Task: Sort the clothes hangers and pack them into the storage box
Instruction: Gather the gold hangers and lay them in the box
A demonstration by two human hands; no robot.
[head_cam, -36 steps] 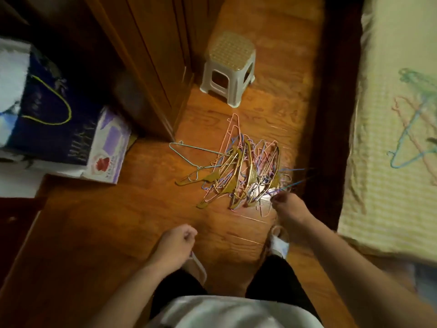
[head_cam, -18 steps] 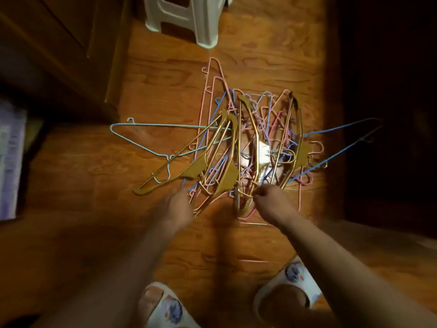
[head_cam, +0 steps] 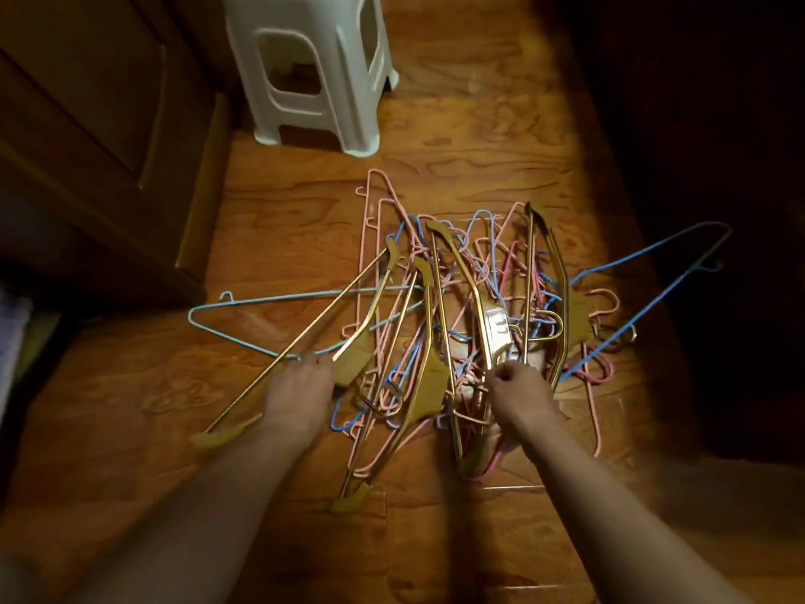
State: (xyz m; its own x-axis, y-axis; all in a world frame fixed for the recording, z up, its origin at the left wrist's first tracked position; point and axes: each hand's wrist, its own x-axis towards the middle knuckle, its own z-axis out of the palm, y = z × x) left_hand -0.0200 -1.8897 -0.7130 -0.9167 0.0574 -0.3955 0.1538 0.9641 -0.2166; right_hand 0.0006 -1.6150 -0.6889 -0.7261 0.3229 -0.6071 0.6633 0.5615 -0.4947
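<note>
**Untangling the pile: sorting only begun**

At six o'clock, both hands reach into the heap of hangers (head_cam: 461, 324) on the floor (head_cam: 479, 137). The left hand (head_cam: 300, 396) curls its grip round a gold hanger (head_cam: 348, 316) at the heap's nine-o'clock edge; the right hand (head_cam: 520, 398) is clenched among the wires (on which one, I cannot tell). No storage box shows. Next, likely, lifting one hanger free without dragging its snagged neighbours. A white stool (head_cam: 311, 71) stands at twelve.

A small pale label (head_cam: 498, 322) is lying on a gold metal clothes hanger (head_cam: 479, 298), just beyond the right hand (head_cam: 518, 398). Its marks are showing too blurred to read. No other text is showing.
</note>
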